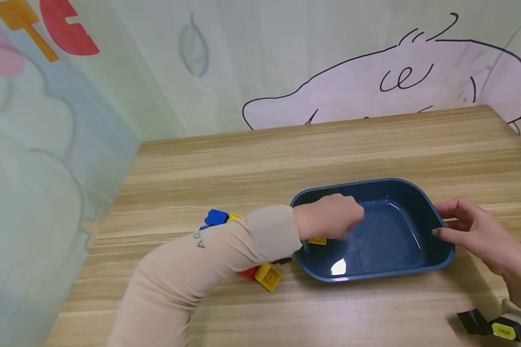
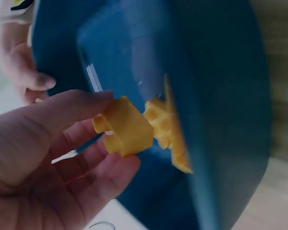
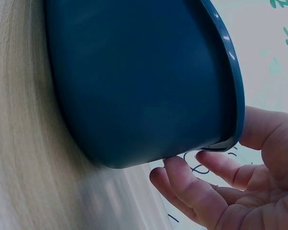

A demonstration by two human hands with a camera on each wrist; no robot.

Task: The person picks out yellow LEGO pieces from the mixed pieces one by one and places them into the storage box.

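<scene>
A dark blue plastic bin (image 1: 386,241) stands on the wooden table. Over its left part reaches my left hand (image 1: 330,217), and in the left wrist view its thumb and fingers pinch a yellow toy brick (image 2: 129,127). Just beyond that brick, more yellow brick (image 2: 163,127) shows against the bin's inner wall. In the head view a yellow brick (image 1: 317,241) appears just below the left hand. My right hand (image 1: 477,236) grips the bin's right end, thumb at the rim and fingers against the outside wall (image 3: 134,96).
Left of the bin lie loose bricks, partly hidden by my left sleeve (image 1: 226,260): a blue one (image 1: 217,217), a red one (image 1: 248,273) and a yellow one (image 1: 269,277) among them. A wall with printed drawings (image 1: 286,62) stands behind the table (image 1: 208,168).
</scene>
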